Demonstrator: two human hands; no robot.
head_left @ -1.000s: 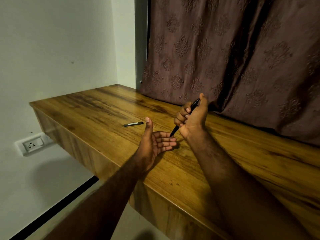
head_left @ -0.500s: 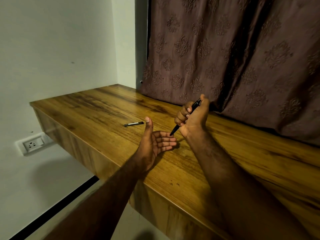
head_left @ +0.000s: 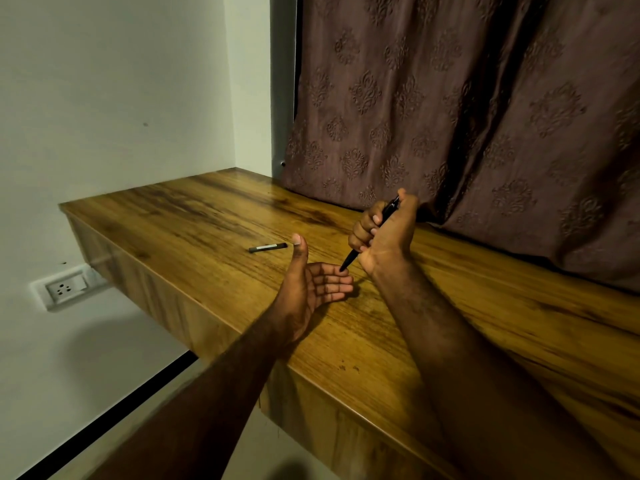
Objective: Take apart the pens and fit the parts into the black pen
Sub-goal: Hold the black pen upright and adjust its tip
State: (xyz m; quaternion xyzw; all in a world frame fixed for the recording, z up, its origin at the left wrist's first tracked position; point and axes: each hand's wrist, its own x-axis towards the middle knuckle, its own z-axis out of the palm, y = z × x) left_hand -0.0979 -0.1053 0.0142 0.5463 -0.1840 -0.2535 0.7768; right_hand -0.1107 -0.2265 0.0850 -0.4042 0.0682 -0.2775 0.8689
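My right hand point(head_left: 384, 237) is fisted around a black pen point(head_left: 349, 259), thumb on its top end, tip pointing down and left. The pen's tip touches the fingertips of my left hand point(head_left: 311, 285), which lies palm up and open on the wooden table point(head_left: 450, 323) with the thumb raised. A second dark pen part point(head_left: 267, 248) with a pale band lies flat on the table, just left of and beyond my left thumb.
A brown patterned curtain point(head_left: 467, 109) hangs along the table's far edge. The white wall point(head_left: 104, 98) stands at the left with a power socket point(head_left: 64, 288) below the tabletop. The table's near edge drops to the floor.
The pen tip has come down slightly onto my left fingertips. Otherwise both hands and the pen part on the table stay in place.
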